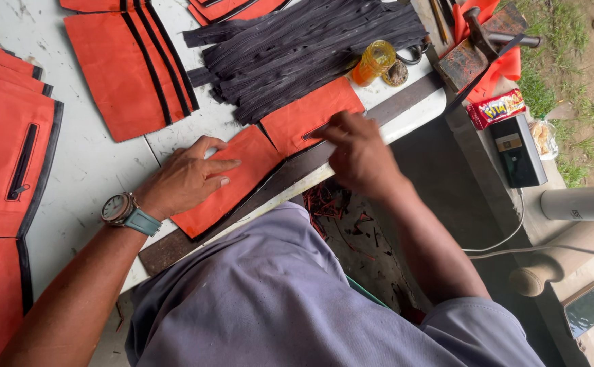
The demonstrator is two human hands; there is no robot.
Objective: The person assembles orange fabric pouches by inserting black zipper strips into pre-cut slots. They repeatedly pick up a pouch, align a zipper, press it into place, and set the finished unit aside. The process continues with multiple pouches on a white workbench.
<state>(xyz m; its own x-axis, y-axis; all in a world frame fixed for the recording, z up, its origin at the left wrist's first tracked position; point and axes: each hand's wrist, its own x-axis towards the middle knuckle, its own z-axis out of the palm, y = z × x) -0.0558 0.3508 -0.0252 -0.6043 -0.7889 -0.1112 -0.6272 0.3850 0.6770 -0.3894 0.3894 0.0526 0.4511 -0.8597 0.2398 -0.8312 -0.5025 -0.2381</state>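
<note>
The left hand point(188, 178), wearing a wristwatch point(118, 208), lay flat with fingers extended, pressing an orange fabric panel point(232, 183) on the worn white table point(96, 163). The panel was rectangular, matte, and edged in black trim. At its 3 o'clock, the right hand point(359, 153) was closed, fingertips pinched together at a second orange panel point(310, 112); what they gripped could not be told. A long dark metal strip point(405, 102) ran beneath both panels. A heap of black straps point(303, 44) lay at 12 o'clock, a yellow jar point(373, 62) beside it.
</note>
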